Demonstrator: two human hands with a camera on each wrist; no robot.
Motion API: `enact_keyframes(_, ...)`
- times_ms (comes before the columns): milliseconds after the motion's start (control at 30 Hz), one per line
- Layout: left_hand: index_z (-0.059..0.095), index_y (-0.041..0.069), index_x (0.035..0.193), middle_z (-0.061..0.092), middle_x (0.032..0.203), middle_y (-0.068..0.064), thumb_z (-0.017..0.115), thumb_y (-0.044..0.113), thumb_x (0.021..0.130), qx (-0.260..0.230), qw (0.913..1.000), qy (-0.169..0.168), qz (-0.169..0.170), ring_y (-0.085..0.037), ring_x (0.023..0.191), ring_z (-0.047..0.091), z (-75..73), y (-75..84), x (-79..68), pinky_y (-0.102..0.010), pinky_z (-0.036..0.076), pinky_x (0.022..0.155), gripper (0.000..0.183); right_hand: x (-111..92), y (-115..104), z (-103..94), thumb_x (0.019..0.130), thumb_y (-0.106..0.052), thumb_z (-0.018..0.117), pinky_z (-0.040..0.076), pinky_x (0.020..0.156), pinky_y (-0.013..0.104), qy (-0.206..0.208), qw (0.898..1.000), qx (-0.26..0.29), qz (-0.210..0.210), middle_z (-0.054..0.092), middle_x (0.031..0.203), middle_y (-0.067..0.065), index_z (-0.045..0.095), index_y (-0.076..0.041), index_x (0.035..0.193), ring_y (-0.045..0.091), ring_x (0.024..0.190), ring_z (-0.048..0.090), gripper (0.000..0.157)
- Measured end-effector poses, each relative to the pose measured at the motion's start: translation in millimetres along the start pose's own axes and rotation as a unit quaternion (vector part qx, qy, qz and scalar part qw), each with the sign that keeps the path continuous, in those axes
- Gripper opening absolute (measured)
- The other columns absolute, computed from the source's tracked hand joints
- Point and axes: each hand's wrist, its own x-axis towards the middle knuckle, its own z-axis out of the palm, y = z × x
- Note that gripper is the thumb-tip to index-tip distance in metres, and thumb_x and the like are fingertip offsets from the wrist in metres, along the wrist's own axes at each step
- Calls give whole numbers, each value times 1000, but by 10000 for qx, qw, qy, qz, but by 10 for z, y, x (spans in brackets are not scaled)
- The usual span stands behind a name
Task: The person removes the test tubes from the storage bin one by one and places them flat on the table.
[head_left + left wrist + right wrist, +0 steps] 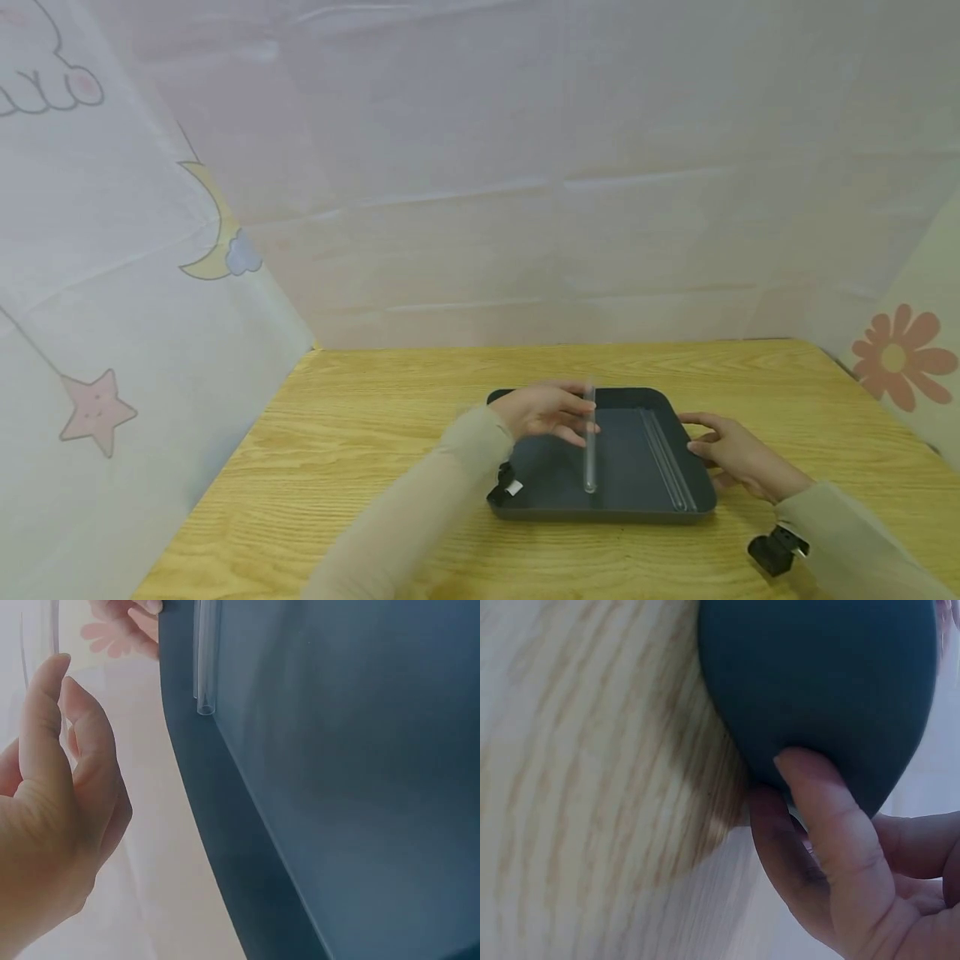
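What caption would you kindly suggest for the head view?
Left hand holds a tube above a tray; right hand holds the tray's side.

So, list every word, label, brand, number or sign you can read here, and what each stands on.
No word, label, brand or number can be read.
Dark tray: no text visible.
Held clear tube: no text visible.
Patterned backdrop: drawings only, including a star and a flower.
White patch near the left wrist: too small to tell.
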Motion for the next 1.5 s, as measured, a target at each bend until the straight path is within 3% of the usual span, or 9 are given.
enact_keyframes(367, 28, 5, 153, 45, 134, -32, 51, 0, 100, -35, 9996, 254, 131, -32, 103, 65, -90, -30, -101, -49, 51, 92, 58, -2, 4, -6, 103, 5, 37, 58, 64, 46, -29, 10000, -25, -55, 52, 114, 31, 13, 11, 149, 28, 85, 66, 53)
enact_keyframes(600, 26, 2, 153, 44, 136, -29, 50, -1, 100, -97, 9993, 299, 210, -39, 116, 58, -157, -64, -171, -51, 49, 93, 58, 3, 3, -15, 103, 4, 37, 58, 64, 46, -24, 10000, -41, -54, 52, 114, 31, 13, 12, 149, 28, 85, 66, 53)
enact_keyframes(900, 27, 2, 152, 44, 134, -30, 51, -1, 99, -86, 9991, 341, 248, -35, 108, 63, -239, -108, -254, -45, 55, 86, 58, 3, -1, -15, 103, 5, 37, 58, 63, 46, -41, 10000, 32, -9, 52, 115, 33, 12, 11, 150, 29, 84, 66, 53)
enact_keyframes(1267, 28, 1, 152, 45, 135, -29, 52, -1, 99, -26, 9986, 433, 287, -31, 102, 65, -319, -158, -340, -45, 56, 84, 58, -4, 0, -13, 102, 5, 38, 58, 64, 45, -17, 10000, -14, -58, 50, 118, 38, 13, 11, 149, 29, 86, 67, 53)
enact_keyframes(1500, 28, 0, 151, 43, 140, -28, 52, 0, 100, -43, 9985, 481, 261, -38, 114, 59, -364, -208, -375, -47, 54, 87, 57, -14, 2, -26, 102, 5, 37, 58, 63, 45, -20, 9999, -51, -85, 49, 119, 38, 13, 11, 149, 29, 86, 67, 53)
